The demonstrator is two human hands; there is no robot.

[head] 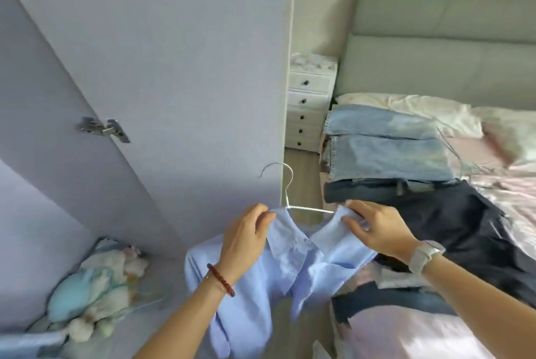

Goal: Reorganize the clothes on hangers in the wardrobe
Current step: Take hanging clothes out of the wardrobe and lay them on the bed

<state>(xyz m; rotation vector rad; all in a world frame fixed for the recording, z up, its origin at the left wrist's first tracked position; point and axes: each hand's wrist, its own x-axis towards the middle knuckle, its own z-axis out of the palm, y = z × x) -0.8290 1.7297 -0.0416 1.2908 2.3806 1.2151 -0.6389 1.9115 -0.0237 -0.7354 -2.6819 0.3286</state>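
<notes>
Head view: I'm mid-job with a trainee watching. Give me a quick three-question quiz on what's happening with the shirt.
1. True or false: the light blue shirt is on a white wire hanger.
2. Which hand wears the red bead bracelet? A) left hand B) right hand
3. Fill in: the folded jeans lie stacked on the ____.

Key: 1 true, the hanger's hook sticks up above the collar, which both hands pinch. 2 A; the right wrist carries a white watch. 3 bed.
</notes>
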